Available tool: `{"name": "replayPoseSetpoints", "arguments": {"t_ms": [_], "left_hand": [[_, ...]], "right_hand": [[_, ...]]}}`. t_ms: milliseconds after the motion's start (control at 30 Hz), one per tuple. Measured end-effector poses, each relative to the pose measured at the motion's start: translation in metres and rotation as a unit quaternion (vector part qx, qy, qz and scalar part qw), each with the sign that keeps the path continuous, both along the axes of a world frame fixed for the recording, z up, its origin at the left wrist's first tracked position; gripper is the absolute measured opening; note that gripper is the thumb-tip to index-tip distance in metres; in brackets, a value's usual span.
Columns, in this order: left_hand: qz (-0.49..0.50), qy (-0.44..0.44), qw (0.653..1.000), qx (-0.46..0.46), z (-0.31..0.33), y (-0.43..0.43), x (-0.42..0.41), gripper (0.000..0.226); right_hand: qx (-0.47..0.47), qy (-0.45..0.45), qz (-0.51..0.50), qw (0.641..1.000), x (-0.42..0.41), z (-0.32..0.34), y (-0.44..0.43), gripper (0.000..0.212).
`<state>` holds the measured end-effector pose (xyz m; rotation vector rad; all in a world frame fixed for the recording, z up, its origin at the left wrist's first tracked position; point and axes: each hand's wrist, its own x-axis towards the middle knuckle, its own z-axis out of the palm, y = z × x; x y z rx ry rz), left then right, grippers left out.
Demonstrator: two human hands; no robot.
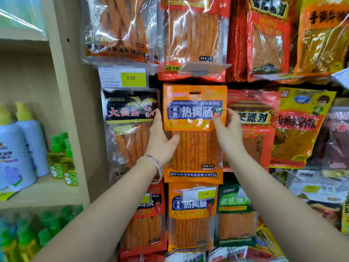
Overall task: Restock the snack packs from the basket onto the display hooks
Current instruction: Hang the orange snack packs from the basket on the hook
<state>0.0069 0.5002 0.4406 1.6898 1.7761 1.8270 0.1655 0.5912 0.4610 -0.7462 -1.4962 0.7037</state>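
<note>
**Both hands on the orange snack pack at the display wall**

Nearest me, two bare forearms reach up from 7 and 5 o'clock, the left wrist wearing a pale bracelet [157, 166]. The left hand [160, 142] grips the orange snack pack [194, 148] by its 9 o'clock edge, thumb laid across the front and fingers tucked along the side. The right hand [229, 133] pinches the 3 o'clock edge, thumb pressing near the blue label. The pack sits upright against the middle of the display, its hang hole at 12 o'clock (whether a hook passes through it, I cannot tell). Around it are a black pack [130, 118] just beside at 9 o'clock, a red pack [253, 129] at 3, a matching orange pack [190, 224] directly below at 6, and a yellow price tag [134, 78] at 10 o'clock. Off at 8 o'clock, bottles [17, 148] stand on a wooden shelf [47, 193].
</note>
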Motion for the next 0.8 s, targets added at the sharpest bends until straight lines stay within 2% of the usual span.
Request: {"name": "replayPoseSetpoints", "arguments": {"t_ms": [67, 167, 233, 300, 433, 533, 633, 800], "left_hand": [[-0.020, -0.054, 0.998, -0.014, 0.002, 0.005, 0.002, 0.082], [-0.039, -0.100, 0.994, -0.001, 0.004, 0.011, 0.002, 0.073], [-0.038, -0.115, 0.993, 0.015, 0.003, 0.011, 0.001, 0.074], [-0.031, -0.108, 0.993, 0.028, 0.000, 0.010, 0.000, 0.075], [-0.025, -0.066, 0.997, 0.040, -0.013, 0.004, 0.006, 0.074], [-0.024, -0.035, 0.999, 0.030, -0.019, -0.001, 0.011, 0.083], [0.015, -0.001, 0.999, 0.028, -0.019, -0.005, 0.019, 0.094], [0.162, 0.183, 0.968, 0.062, -0.024, -0.008, 0.051, 0.089]], "right_hand": [[-0.040, 0.006, 0.057, 0.998, -0.004, -0.007, -0.006, 0.047], [-0.082, 0.011, 0.113, 0.990, -0.008, -0.012, -0.011, 0.075], [-0.080, 0.007, 0.129, 0.988, -0.007, -0.014, -0.011, 0.087], [-0.055, 0.002, 0.137, 0.989, -0.005, -0.018, -0.010, 0.087], [-0.004, -0.029, 0.139, 0.990, -0.003, -0.033, -0.011, 0.093], [0.016, -0.051, 0.140, 0.989, 0.000, -0.041, -0.014, 0.100], [0.032, -0.086, 0.090, 0.992, 0.005, -0.044, -0.013, 0.104], [0.114, -0.132, 0.024, 0.984, 0.024, -0.054, -0.011, 0.094]]}}
